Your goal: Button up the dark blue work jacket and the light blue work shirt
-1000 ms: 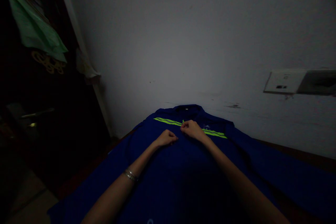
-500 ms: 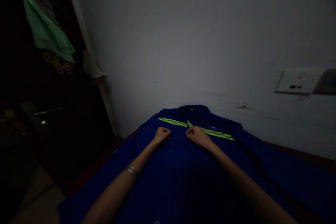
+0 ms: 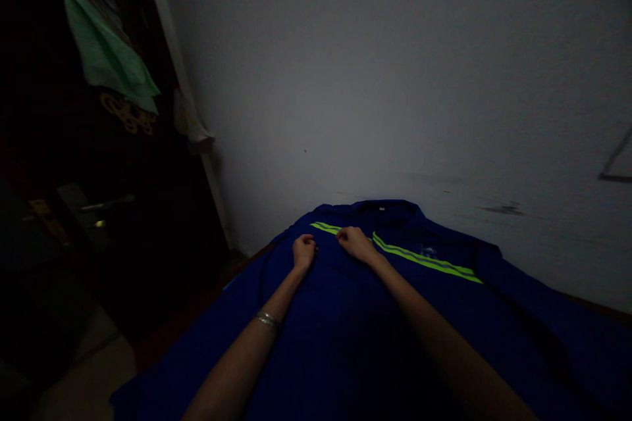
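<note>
A dark blue work jacket [image 3: 340,316] lies spread out with its collar toward the wall. Yellow-green reflective stripes [image 3: 424,260] cross its chest, and a small pale logo [image 3: 428,251] sits above the right-hand stripe. My left hand [image 3: 305,252] is closed on the jacket's chest, just below the left stripe, with its fingertips curled into the cloth. Beside it to the right, my right hand [image 3: 354,243] pinches the fabric at the left stripe, near the front opening. The dim light hides the exact folds between the fingers.
A pale wall [image 3: 370,79] rises directly behind the collar. To the left stands a dark door with a metal handle [image 3: 106,204] and a hanging green cloth [image 3: 108,56]. Part of a wall plate [image 3: 619,164] shows at the right edge.
The view has swung left, so the jacket and door appear farther right. Over the jacket, my right hand has moved left onto the left stripe, closer to my left hand, which has shifted slightly left.
</note>
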### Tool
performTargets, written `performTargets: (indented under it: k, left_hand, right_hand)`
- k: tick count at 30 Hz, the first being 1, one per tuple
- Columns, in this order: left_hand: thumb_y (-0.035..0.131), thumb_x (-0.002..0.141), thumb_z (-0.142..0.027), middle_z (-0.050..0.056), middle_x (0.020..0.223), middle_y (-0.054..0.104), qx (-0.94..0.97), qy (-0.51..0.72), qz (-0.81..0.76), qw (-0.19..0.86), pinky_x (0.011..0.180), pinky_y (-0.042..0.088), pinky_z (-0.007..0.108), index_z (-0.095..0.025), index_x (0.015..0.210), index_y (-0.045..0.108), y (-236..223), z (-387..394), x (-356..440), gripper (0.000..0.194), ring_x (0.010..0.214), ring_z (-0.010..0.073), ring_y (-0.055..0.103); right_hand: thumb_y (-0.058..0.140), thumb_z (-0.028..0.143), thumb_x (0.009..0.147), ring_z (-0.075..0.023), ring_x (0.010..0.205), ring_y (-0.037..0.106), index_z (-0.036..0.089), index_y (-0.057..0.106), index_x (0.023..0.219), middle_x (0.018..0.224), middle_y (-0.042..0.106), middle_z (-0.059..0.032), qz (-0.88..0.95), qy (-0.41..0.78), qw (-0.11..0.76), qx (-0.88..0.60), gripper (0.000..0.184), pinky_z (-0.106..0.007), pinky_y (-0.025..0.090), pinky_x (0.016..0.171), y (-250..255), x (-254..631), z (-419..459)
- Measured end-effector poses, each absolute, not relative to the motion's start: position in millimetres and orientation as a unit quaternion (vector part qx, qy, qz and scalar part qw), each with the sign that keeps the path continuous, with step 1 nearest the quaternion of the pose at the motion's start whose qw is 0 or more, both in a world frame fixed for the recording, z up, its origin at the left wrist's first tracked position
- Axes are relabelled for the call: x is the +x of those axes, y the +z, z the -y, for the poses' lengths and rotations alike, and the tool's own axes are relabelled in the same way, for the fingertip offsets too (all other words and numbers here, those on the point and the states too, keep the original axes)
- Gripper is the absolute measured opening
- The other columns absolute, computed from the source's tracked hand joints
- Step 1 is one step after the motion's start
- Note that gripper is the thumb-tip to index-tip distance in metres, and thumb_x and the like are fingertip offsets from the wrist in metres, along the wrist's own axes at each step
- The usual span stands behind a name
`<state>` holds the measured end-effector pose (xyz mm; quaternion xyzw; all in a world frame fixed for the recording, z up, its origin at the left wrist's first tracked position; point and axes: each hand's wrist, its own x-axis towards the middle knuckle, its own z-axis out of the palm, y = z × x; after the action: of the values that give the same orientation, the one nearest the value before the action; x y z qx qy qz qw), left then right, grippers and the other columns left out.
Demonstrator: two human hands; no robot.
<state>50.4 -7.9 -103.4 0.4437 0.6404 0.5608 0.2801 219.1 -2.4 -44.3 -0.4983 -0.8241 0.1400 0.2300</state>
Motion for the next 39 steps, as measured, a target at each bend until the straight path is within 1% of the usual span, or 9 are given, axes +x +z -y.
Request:
performTargets:
  k: [5,11,16,21,27,30,33,37,39]
  left_hand:
    - [0.046,0.07,-0.005,0.003,0.062,0.06,0.46,0.552,-0.654,0.237,0.048,0.041,0.017,-0.01,0.084,0.062,-105.7,10.2,49.5,0.022,0.049,0.0082,0.054]
    - [0.047,0.068,-0.007,0.007,0.068,0.065,0.521,0.481,-0.69,0.147,0.064,0.043,0.022,-0.011,0.067,0.066,-99.4,13.3,53.4,0.019,0.065,0.013,0.058]
    - [0.046,0.068,-0.006,0.006,0.067,0.065,0.523,0.468,-0.696,0.152,0.062,0.042,0.021,-0.011,0.067,0.066,-95.7,15.9,53.5,0.021,0.064,0.013,0.059]
    - [0.047,0.067,-0.007,0.005,0.064,0.064,0.518,0.478,-0.689,0.168,0.063,0.041,0.021,-0.012,0.065,0.065,-98.7,12.6,52.0,0.019,0.064,0.0126,0.058]
    - [0.049,0.07,-0.018,0.004,0.064,0.064,0.47,0.544,-0.674,0.17,0.059,0.04,0.02,-0.013,0.066,0.064,-91.0,19.0,55.0,0.017,0.064,0.0135,0.057]
    - [0.048,0.071,-0.021,0.003,0.059,0.062,0.463,0.563,-0.664,0.168,0.055,0.038,0.019,-0.014,0.057,0.062,-85.9,22.0,56.6,0.022,0.059,0.013,0.055]
    - [0.049,0.072,-0.026,0.003,0.049,0.057,0.443,0.555,-0.668,0.221,0.047,0.035,0.018,-0.013,0.05,0.059,-84.4,21.3,60.2,0.027,0.047,0.0106,0.051]
    - [0.055,0.07,-0.037,0.0,0.047,0.054,0.374,0.567,-0.622,0.39,0.034,0.026,0.018,-0.011,0.058,0.059,-87.0,20.0,70.6,0.029,0.032,0.0058,0.038]
    - [0.06,0.067,-0.036,-0.001,0.048,0.053,0.334,0.589,-0.591,0.437,0.031,0.023,0.018,-0.01,0.061,0.058,-88.5,20.3,76.6,0.027,0.03,0.0045,0.035]
  right_hand:
    - [0.055,0.027,0.072,-0.0202,0.097,0.054,0.018,0.064,0.097,0.104,0.06,-0.0085,0.863,0.052,0.181,-0.469,0.028,-0.026,0.039,0.081,-62.0,204.9,-5.8]
    - [0.044,0.032,0.082,-0.024,0.1,0.048,0.016,0.062,0.095,0.101,0.058,-0.0116,0.884,-0.082,0.155,-0.434,0.027,-0.033,0.036,0.084,-72.0,205.4,4.8]
    - [0.045,0.035,0.082,-0.022,0.099,0.048,0.018,0.061,0.097,0.1,0.057,-0.0097,0.897,-0.091,0.158,-0.403,0.027,-0.031,0.035,0.084,-70.5,212.4,6.4]
    - [0.043,0.028,0.084,-0.0207,0.097,0.049,0.018,0.061,0.095,0.098,0.058,-0.0088,0.904,-0.095,0.162,-0.385,0.024,-0.03,0.036,0.083,-71.1,213.5,2.2]
    - [0.04,0.026,0.086,-0.0195,0.095,0.052,0.018,0.063,0.095,0.094,0.061,-0.0086,0.888,-0.035,0.195,-0.414,0.026,-0.028,0.037,0.083,-71.2,214.0,-2.1]
    - [0.039,0.027,0.086,-0.0181,0.096,0.053,0.019,0.063,0.098,0.098,0.061,-0.0078,0.87,0.004,0.227,-0.437,0.028,-0.026,0.038,0.083,-70.1,214.0,-2.3]
    - [0.039,0.029,0.086,-0.017,0.097,0.053,0.019,0.063,0.099,0.101,0.061,-0.0071,0.856,0.023,0.253,-0.451,0.028,-0.025,0.038,0.083,-69.6,213.5,-2.2]
    - [0.04,0.027,0.086,-0.0164,0.095,0.053,0.018,0.063,0.097,0.098,0.061,-0.0066,0.864,0.006,0.265,-0.428,0.027,-0.025,0.038,0.081,-71.4,213.9,-2.7]
    - [0.04,0.026,0.086,-0.0164,0.093,0.053,0.018,0.064,0.095,0.095,0.061,-0.0067,0.874,-0.012,0.262,-0.41,0.027,-0.025,0.038,0.082,-72.6,214.8,-2.8]
